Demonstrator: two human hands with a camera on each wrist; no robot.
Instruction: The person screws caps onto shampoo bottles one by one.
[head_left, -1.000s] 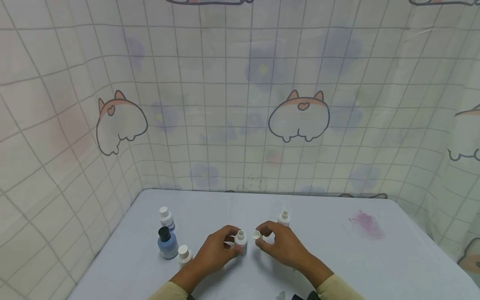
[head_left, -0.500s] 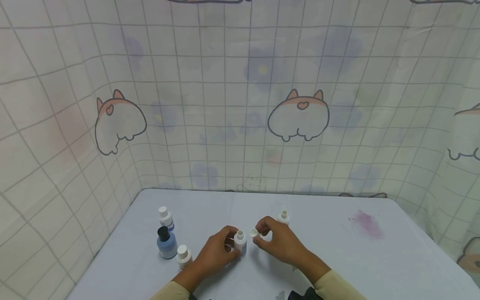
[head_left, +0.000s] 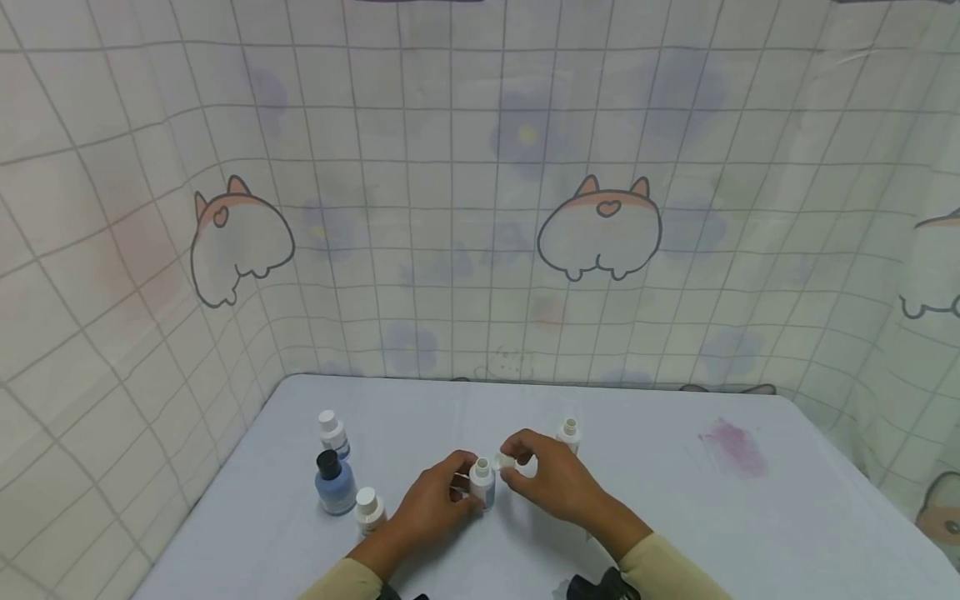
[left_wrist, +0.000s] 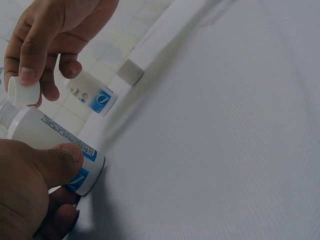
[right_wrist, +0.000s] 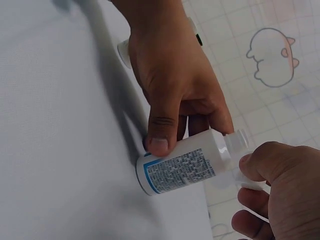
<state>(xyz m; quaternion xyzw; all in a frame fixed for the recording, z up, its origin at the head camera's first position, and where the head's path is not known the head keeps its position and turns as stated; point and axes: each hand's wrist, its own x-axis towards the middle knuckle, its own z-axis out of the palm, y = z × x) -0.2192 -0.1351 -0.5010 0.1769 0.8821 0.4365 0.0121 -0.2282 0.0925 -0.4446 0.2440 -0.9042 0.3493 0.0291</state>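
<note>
My left hand (head_left: 435,502) grips a small white bottle (head_left: 483,487) upright, thumb on one side and fingers on the other. Its neck is uncapped; a blue band and fine print show on the label in the right wrist view. Thumb and fingers of my right hand (head_left: 557,477) pinch a white screw cap (left_wrist: 23,93), held tilted right at the bottle's mouth. Behind the right hand stands a second white bottle (head_left: 569,433), uncapped, its lower part hidden in the head view. A pale cap (left_wrist: 130,72) lies near it in the left wrist view.
At the left of the white table (head_left: 675,517) stand a capped white bottle (head_left: 333,435), a blue bottle with a black cap (head_left: 335,486), and another capped white bottle (head_left: 369,510), partly behind my left forearm. A pink stain (head_left: 733,448) marks the right side. A grid-patterned curtain (head_left: 450,208) hangs behind.
My right hand has moved a little left with the cap, bringing it from beside the bottle close to its neck. The left hand and bottle have stayed nearly still.
</note>
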